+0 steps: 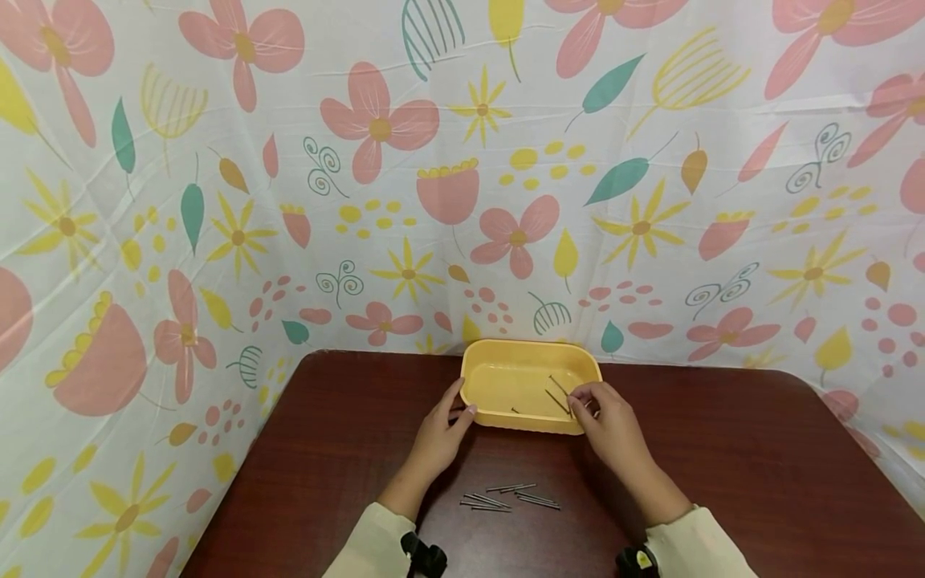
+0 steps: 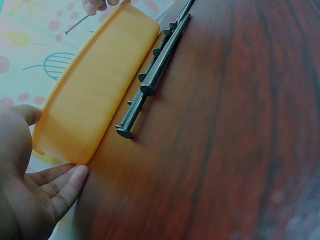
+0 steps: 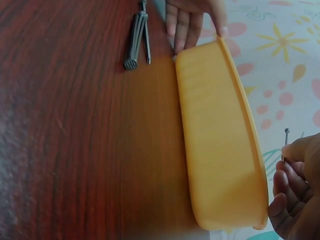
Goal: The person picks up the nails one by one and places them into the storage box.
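Observation:
A yellow plastic tray stands near the far edge of the table. My left hand holds its left end, the thumb at the rim and the other fingers low by the corner. Between thumb and fingertips, my right hand pinches a nail over the tray's right end, its head sticking out above the fingers. Inside the tray, another nail lies by the right fingertips, and a small dark tip shows near the front wall.
Several nails lie in loose groups on the dark wooden table in front of the tray: one group at the left, one at the right, one behind. A flower-printed cloth hangs right behind the table.

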Available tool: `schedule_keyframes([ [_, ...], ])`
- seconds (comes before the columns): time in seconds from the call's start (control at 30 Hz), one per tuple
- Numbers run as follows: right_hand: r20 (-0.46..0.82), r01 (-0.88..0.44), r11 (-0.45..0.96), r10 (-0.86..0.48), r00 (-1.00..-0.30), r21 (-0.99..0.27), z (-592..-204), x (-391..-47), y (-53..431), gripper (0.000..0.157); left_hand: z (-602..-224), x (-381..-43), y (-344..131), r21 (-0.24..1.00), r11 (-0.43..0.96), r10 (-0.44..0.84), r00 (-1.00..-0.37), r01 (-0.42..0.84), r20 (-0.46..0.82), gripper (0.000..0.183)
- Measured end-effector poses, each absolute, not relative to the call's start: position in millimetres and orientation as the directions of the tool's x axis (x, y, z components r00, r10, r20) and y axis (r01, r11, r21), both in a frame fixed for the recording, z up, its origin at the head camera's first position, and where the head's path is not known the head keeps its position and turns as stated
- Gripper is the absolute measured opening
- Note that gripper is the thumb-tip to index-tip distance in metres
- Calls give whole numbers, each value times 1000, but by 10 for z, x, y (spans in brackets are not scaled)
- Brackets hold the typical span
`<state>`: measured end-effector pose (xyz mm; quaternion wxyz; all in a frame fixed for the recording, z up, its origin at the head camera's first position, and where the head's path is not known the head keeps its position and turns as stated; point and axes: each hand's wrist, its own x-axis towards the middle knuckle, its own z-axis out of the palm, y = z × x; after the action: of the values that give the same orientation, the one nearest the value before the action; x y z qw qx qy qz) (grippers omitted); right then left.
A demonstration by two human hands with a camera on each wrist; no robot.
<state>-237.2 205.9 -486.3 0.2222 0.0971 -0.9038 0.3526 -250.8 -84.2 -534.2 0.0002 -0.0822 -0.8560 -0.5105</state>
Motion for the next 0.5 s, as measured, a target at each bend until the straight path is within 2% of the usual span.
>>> schedule_keyframes([
  [0.37,426,-272,753,12,-905,-599,-4862,-2448,2098,7,-5357,-2515,-834,870,472,132,-987,145,93,63],
  [0.5,407,-256,747,22,-913,-613,-4861,-2457,2112,17,-5364,-2517,-837,870,472,134,-987,145,92,62],
])
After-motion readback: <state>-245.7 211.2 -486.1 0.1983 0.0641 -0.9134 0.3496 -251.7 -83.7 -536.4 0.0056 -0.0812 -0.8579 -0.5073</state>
